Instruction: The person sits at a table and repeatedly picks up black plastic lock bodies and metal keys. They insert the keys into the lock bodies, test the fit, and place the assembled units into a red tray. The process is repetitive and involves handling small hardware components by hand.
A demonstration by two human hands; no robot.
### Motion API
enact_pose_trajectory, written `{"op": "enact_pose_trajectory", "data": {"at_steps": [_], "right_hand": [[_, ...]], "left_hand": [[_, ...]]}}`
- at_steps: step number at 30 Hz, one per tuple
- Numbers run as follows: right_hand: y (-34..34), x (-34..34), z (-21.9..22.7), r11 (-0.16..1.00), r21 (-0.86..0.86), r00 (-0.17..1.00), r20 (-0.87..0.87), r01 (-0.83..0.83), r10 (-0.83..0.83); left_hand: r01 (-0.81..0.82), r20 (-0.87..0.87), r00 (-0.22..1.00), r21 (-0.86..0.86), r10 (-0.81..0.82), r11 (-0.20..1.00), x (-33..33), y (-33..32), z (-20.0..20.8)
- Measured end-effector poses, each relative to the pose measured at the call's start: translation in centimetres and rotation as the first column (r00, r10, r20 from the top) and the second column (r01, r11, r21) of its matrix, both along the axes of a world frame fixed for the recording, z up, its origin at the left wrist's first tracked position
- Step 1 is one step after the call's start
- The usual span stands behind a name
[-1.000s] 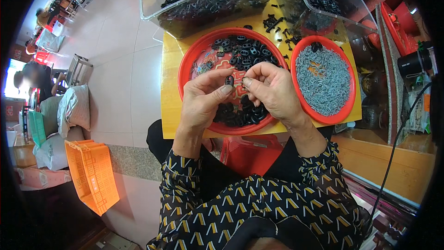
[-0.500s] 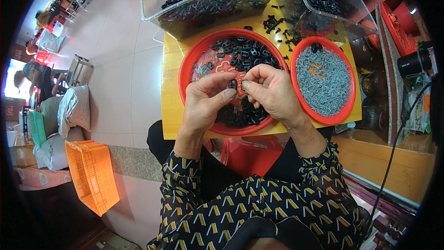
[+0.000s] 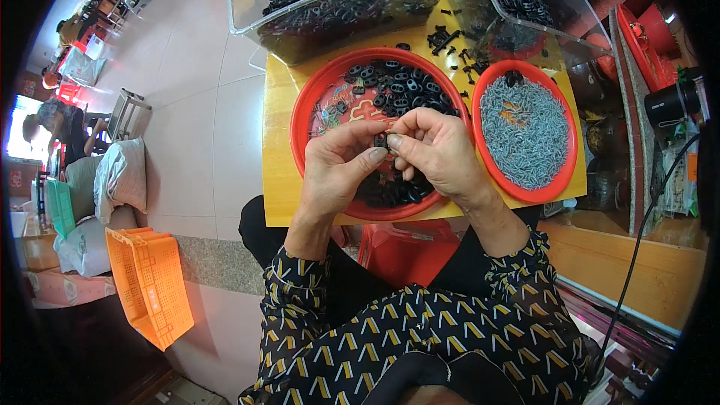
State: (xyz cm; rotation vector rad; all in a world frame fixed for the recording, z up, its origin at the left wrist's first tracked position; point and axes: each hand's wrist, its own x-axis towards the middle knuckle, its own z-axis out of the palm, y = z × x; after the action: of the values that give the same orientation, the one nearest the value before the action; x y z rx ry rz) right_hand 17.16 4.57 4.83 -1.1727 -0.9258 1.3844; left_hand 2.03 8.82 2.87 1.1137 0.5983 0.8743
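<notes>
Thumb and fingers of my left hand [image 3: 334, 169] pinch a small black oval part with two holes [image 3: 380, 139] above the round red tray [image 3: 297, 124]. My right hand [image 3: 444, 156] is closed in a pinch against the right side of that part; whatever lies between its fingertips is too small to make out. Similar black oval parts [image 3: 411, 84] fill the far right of the tray, and more lie beneath my hands. At the tray's left are some small thin pieces [image 3: 328, 114], blurred. Grey metal screws [image 3: 525, 135] heap up in an oval red tray [image 3: 573, 151] to the right.
Two clear plastic bins of black parts, one at the back [image 3: 352, 19] and one at the back right [image 3: 517, 0], stand on the yellow table [image 3: 279, 187]. Loose black pieces [image 3: 442, 37] lie between them. An orange basket [image 3: 154, 285] sits at the left. A black cable [image 3: 637, 232] hangs at the right.
My right hand has moved slightly left, so its fingertips now meet the black part in my left hand. Before, a small gap separated them.
</notes>
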Motion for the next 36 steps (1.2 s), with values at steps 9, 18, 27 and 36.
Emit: {"op": "enact_pose_trajectory", "data": {"at_steps": [9,18,27,36], "right_hand": [[0.8,1.2,-2.3,0.981,0.041,0.884,-0.430,-0.187,0.186],[0.7,0.8,-2.8,0.980,0.101,0.859,-0.470,-0.174,0.201],[0.9,0.7,-2.7,0.970,0.132,0.867,-0.435,-0.205,0.242],[1.1,1.1,-2.1,0.966,0.096,0.813,-0.522,-0.242,0.256]], "left_hand": [[-0.025,0.040,0.999,0.086,0.021,0.996,-0.2,-0.1,-0.5],[-0.064,0.016,0.998,0.180,0.062,0.982,0.1,-0.7,0.3],[-0.096,-0.030,0.994,0.279,0.109,0.955,0.5,-1.0,-0.1],[-0.100,0.041,0.995,0.190,0.094,0.977,0.5,-0.4,0.0]]}}
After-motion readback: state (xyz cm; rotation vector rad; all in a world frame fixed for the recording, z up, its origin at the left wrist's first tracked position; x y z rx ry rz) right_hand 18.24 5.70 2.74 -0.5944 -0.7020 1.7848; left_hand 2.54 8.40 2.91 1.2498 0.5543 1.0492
